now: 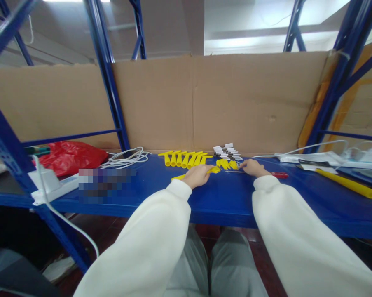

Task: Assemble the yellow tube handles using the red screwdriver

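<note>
The yellow pieces (185, 161) look like smooth plastic. The tabletop (151, 187) appears to be painted metal, smooth with a low sheen; the post (107, 78) is glossier painted metal. The cardboard (229, 99) is matt, the bag (73, 157) crinkled shiny plastic, the sleeves (151, 231) soft matt cloth.

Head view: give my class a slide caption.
Left hand holding yellow part, right hand near red handle, above blue shelf.
</note>
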`<state>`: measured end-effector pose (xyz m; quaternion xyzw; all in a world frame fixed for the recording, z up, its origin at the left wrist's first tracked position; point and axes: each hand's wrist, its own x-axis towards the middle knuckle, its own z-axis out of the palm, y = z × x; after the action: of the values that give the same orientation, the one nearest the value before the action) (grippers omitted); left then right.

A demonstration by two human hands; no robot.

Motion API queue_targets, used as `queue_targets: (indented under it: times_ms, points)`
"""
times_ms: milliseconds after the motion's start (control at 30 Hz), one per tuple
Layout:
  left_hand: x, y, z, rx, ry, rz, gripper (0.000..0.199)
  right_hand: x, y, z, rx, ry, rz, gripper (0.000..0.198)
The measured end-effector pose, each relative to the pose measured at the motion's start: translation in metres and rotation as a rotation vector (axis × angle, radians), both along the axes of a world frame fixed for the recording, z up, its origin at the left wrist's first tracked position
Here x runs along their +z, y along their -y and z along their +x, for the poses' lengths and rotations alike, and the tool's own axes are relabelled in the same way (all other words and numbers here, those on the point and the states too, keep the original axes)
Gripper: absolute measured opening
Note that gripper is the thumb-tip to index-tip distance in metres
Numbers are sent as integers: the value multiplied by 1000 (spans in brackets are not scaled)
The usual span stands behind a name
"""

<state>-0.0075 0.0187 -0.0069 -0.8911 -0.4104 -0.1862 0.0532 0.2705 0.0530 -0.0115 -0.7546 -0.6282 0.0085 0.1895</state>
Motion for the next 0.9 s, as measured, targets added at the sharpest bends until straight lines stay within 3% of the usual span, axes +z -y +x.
queue_targets:
  times_ms: [100, 367, 500, 700, 900]
  points:
    - [1, 2, 1, 13, -18, -18, 50, 0, 1, -3, -40, 36, -71, 36]
    - [0, 0, 0, 5, -17, -17, 50, -6, -8, 7, -78, 80, -1, 37]
    - [0, 0, 0, 0, -10, -14, 49, -7, -6, 9, -101, 73, -41, 40]
    - [0, 1, 1, -7, -9, -2, 49, -2, 0, 2, -79, 112, -75, 49]
    - [1, 1, 1, -6, -23, -6, 49, 6, 10, -11, -108, 145, -103, 42]
